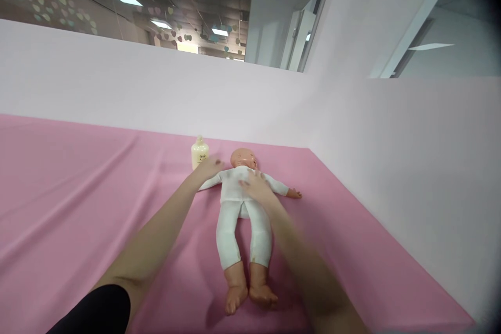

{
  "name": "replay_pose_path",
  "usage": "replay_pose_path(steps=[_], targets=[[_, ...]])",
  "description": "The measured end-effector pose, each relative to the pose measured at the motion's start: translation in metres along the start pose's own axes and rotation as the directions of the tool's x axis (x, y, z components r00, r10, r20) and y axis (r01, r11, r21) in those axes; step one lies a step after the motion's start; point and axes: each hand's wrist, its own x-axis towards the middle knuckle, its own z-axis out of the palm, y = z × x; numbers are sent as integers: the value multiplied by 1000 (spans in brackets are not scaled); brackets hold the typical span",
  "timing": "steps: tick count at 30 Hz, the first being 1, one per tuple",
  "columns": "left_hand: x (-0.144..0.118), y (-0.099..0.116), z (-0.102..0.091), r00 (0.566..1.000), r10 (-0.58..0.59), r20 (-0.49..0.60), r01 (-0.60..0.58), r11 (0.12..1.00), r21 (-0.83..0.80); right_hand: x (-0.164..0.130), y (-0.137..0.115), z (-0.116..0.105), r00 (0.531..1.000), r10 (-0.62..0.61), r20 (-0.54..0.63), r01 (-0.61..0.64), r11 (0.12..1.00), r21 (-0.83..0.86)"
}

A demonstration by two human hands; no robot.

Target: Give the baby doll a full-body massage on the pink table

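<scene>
Doll [231,190] lies on its back on the pink-covered worktop [97,193], feet nearest you, head toward the far wall [156,96]; this orientation probably suits you, since chest and both arms fall within reach of your two hands. Its arms are spread out to the sides and its legs lie slightly apart, leaving the front of the white suit [229,235] exposed. Your right hand [259,186] is open, fingers spread over the chest on that side, holding nothing; it is blurred, so contact cannot be confirmed. Your left hand [211,168] is at the doll's other arm, hiding the end of it, fingers loosely extended toward the shoulder; whether it grips the arm you cannot tell from this angle. The pale yellow bottle [199,151] stands upright just beyond your left hand, partly covered by it, presumably put there to be handy yet off the doll's body.
</scene>
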Motion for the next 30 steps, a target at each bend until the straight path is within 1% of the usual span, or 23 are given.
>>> replay_pose_path(steps=[1,2,3,4,5,6,7,8,9,10,12,13,14,15,16,18,19,20,21,23,25,28,30], targets=[[4,10,-4,989,140,-56,-126,971,206,-4,-3,8,996,-63,58,69,992,-107],[10,18,-9,948,296,-116,-228,887,402,-7,-4,14,989,-114,100,131,974,-186],[17,26,-14,906,401,-138,-265,789,554,-9,-5,19,981,-147,123,173,954,-244],[25,31,-19,884,452,-116,-272,700,661,-10,-4,23,976,-163,143,198,937,-289],[34,35,-25,890,450,-74,-259,632,731,-11,-3,25,973,-168,156,211,922,-324],[43,36,-30,927,374,-37,-207,591,780,-11,-2,26,972,-160,171,212,911,-354],[51,37,-34,948,317,-27,-173,582,795,-10,-1,27,971,-147,189,210,901,-379],[58,37,-37,965,260,-38,-125,581,804,-10,1,27,970,-134,205,208,893,-400],[63,37,-37,975,211,-68,-70,585,808,-9,1,28,969,-123,214,205,884,-420],[66,37,-33,976,194,-102,-31,583,812,-9,2,28,969,-115,218,202,876,-438],[64,39,-15,966,226,-127,-20,555,832,-9,3,31,971,-133,197,211,864,-457],[61,41,-1,952,292,-93,-74,515,854,-9,2,33,973,-146,180,215,860,-464],[56,43,16,942,335,-4,-169,487,857,-10,2,34,974,-152,169,215,855,-471],[51,44,36,943,326,71,-235,497,835,-11,1,35,975,-148,165,211,851,-481],[47,45,56,941,306,147,-296,528,796,-11,0,36,977,-133,167,199,846,-495],[41,42,93,928,254,274,-373,610,699,-12,-2,37,979,-83,188,172,833,-526],[40,39,108,917,242,316,-396,642,656,-13,-4,37,978,-68,197,166,825,-539],[41,35,120,913,236,334,-402,671,624,-13,-4,36,978,-64,201,167,818,-551],[43,30,129,917,226,329,-389,693,607,-14,-5,36,978,-66,200,170,809,-562],[48,20,138,936,215,279,-346,713,610,-16,-6,36,978,-90,186,185,789,-586],[53,9,138,946,242,214,-323,719,616,-17,-6,35,979,-136,152,202,767,-609],[57,-9,128,939,318,132,-336,759,558,-12,-5,31,973,-198,118,228,761,-608],[60,-22,118,928,359,97,-360,804,474,-1,-2,27,975,-197,105,222,798,-560]])
